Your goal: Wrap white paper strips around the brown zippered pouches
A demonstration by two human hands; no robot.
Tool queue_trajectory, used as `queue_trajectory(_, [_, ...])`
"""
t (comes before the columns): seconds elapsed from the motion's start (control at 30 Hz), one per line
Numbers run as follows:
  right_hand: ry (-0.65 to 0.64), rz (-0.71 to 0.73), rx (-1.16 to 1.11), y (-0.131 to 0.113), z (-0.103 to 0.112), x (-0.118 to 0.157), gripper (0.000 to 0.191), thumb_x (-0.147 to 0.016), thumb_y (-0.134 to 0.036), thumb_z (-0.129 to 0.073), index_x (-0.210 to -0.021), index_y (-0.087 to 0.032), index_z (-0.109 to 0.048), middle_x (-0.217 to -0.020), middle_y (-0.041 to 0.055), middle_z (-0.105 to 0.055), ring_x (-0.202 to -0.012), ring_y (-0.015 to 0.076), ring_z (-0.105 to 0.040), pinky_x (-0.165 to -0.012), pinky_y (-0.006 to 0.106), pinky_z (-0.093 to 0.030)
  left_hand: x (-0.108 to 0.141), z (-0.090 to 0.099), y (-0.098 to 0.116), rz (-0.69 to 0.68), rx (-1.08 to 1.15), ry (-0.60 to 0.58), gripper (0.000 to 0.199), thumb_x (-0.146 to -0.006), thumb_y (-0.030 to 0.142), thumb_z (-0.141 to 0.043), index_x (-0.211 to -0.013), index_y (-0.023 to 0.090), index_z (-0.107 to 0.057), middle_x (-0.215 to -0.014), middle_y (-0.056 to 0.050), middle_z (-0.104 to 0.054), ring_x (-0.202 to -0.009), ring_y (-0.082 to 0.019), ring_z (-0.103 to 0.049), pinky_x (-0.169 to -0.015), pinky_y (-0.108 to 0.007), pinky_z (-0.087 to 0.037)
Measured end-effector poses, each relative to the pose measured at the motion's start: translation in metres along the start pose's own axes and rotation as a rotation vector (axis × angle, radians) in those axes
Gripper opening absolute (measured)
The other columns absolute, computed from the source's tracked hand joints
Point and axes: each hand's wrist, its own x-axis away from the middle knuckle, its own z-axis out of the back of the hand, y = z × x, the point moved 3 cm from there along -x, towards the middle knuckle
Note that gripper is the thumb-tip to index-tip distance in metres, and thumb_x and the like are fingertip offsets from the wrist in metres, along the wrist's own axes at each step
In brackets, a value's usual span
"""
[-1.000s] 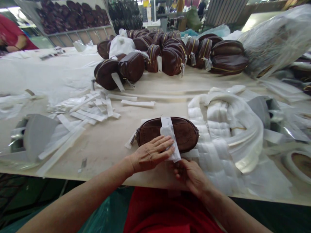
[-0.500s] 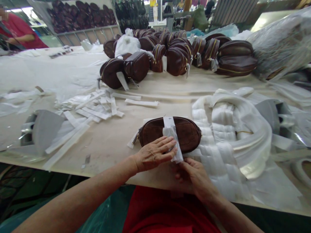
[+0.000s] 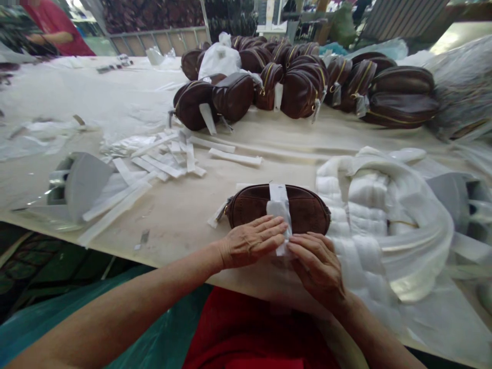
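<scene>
A brown oval bag [image 3: 307, 207] lies on the table in front of me, with a white strip [image 3: 279, 195] running across its middle. My left hand [image 3: 253, 240] rests flat with fingers stretched over the lower left part of the bag, its fingertips on the strip. On the right, my right hand [image 3: 317, 261] has its fingers extended at the bag's lower edge, fingertips touching the strip's lower part. A wrapped zipper pull [image 3: 218, 215] sticks out at the bag's left end.
White strips [image 3: 169, 159] lie loose to the left beside a grey tape dispenser [image 3: 79, 187]. Padded white wrap [image 3: 369, 220] is at the right. Several brown bags [image 3: 303, 89] stand behind. A person in red [image 3: 57, 25] is far left.
My right hand has moved up to the bag's lower edge and its fingers have straightened from a pinch near the strip's end. My left hand stays on the bag. The view has shifted slightly.
</scene>
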Motion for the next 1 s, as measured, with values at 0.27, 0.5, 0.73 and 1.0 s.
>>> queue_trajectory(0.27, [-0.009,0.006,0.045,-0.002,-0.004,0.002,0.025,-0.081,-0.005,-0.058,-0.1,-0.019,-0.064,-0.101,0.0087,-0.061,-0.097,0.0197,-0.057,-0.084,0.04,-0.047,-0.003,0.006,0.0,-0.032,0.001,0.005,0.021,-0.096,0.015,-0.035,-0.099,0.01,-0.055,-0.127,-0.018,-0.055,-0.129,-0.025,-0.042,-0.107,-0.041,-0.041])
queue_trajectory(0.5, [-0.04,0.043,0.134,-0.004,-0.008,0.004,0.024,-0.083,-0.004,-0.057,-0.101,-0.018,-0.064,-0.1,0.0088,-0.059,-0.099,0.0194,-0.055,-0.087,0.041,-0.047,-0.002,0.011,0.0,-0.071,-0.061,0.027,0.013,-0.092,0.017,-0.048,-0.101,0.012,-0.056,-0.118,-0.014,-0.059,-0.118,-0.025,-0.052,-0.101,-0.041,-0.044])
queue_trajectory(0.73, [-0.048,0.052,0.163,-0.002,-0.01,0.01,0.028,-0.083,-0.005,-0.059,-0.106,-0.019,-0.062,-0.102,0.0083,-0.059,-0.102,0.0195,-0.054,-0.09,0.041,-0.047,-0.011,0.023,0.009,0.19,0.228,-0.015,0.023,-0.091,0.02,-0.045,-0.11,0.01,-0.054,-0.111,-0.012,-0.06,-0.111,-0.021,-0.052,-0.098,-0.038,-0.042])
queue_trajectory(1.0, [-0.042,0.024,0.088,-0.001,-0.009,0.01,0.027,-0.083,-0.005,-0.056,-0.104,-0.021,-0.063,-0.102,0.0083,-0.061,-0.101,0.0198,-0.056,-0.089,0.041,-0.047,-0.013,0.007,0.01,0.339,0.163,0.075,0.02,-0.094,0.031,-0.051,-0.106,0.018,-0.06,-0.097,-0.005,-0.063,-0.1,-0.018,-0.054,-0.087,-0.032,-0.041])
